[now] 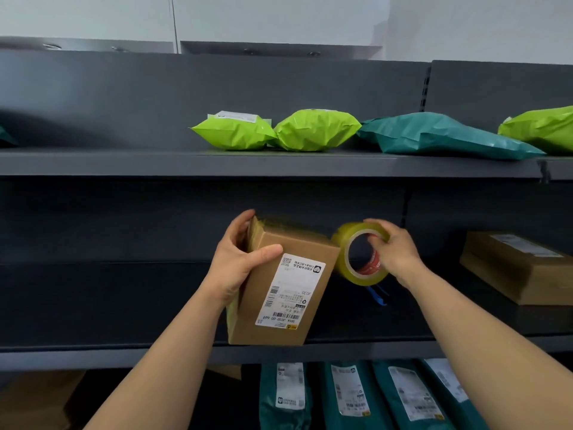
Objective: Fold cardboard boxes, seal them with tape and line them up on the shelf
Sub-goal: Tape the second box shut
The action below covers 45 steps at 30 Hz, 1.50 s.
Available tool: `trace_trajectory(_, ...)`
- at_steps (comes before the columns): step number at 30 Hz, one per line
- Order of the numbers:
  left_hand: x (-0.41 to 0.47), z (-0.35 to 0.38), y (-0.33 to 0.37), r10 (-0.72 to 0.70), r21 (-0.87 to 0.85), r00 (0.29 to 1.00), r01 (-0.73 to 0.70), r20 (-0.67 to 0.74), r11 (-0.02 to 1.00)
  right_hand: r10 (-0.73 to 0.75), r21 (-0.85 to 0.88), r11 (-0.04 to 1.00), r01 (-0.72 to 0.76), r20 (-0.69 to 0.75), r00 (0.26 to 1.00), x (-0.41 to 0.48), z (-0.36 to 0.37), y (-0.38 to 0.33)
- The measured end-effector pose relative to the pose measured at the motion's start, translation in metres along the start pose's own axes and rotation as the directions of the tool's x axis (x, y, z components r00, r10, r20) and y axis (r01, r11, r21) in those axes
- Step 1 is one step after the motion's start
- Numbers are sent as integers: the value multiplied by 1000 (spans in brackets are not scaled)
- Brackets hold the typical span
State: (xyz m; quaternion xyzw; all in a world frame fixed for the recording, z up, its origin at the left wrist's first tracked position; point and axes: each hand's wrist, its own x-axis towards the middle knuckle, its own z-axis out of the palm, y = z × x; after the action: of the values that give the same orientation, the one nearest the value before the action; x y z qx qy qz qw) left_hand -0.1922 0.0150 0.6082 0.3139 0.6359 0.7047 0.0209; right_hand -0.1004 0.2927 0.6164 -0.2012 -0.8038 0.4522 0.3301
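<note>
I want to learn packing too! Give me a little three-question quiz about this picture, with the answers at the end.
1. True or false: the left hand grips the cardboard box that has a white label.
2. What does the right hand hold?
A) scissors
B) the roll of clear tape
C) a marker pen
3. Fill the gap: on the upper shelf, the dark teal bag lies next to a bright ____ bag on its left.

Key: 1 true; 2 B; 3 green.
</note>
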Motion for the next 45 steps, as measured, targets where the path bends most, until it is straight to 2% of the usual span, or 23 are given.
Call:
trace_trajectory(12, -6, -6, -4, 18, -3, 999, -18, -28, 1000, 54, -5, 999, -54, 57, 997, -18, 16, 11)
trace_trajectory(20, -14, -12, -4, 17, -68, 1000, -16, 22, 998, 94, 141, 985, -102, 62, 994, -31, 34, 9)
trace_trajectory(25, -16, -22, -10, -49, 14, 996, 48, 77, 999, 50, 165, 985, -57, 43, 998, -31, 24, -1)
trace_trajectory(28, -10, -24, 4, -98, 196, 994, 89, 38, 976, 15, 144, 989, -21, 41, 999, -29, 18, -6)
trace_trajectory(30, 2, -22, 16, -54, 448, 998, 61, -29, 892, 0, 124, 992, -7, 54, 999, -29, 16, -7)
trace_trajectory(31, 7, -19, 20, -7, 579, 1000, 17, -20, 815, -8, 113, 994, 1, 60, 998, -29, 15, -7)
trace_trajectory(34, 16, -8, 28, 21, 818, 995, -95, 101, 568, -34, 78, 997, 28, 74, 997, -30, 13, -7)
trace_trajectory(39, 19, 6, 43, -96, 910, 981, -114, 166, 398, -53, 25, 998, 50, 95, 994, -28, 12, -10)
trace_trajectory(42, 19, 17, 46, -173, 961, 970, -128, 173, 243, -43, 16, 999, 41, 94, 995, -27, 13, -9)
trace_trajectory(45, 18, 30, 45, -129, 984, 978, -153, 164, 96, -29, 19, 999, 28, 81, 996, -26, 14, -7)
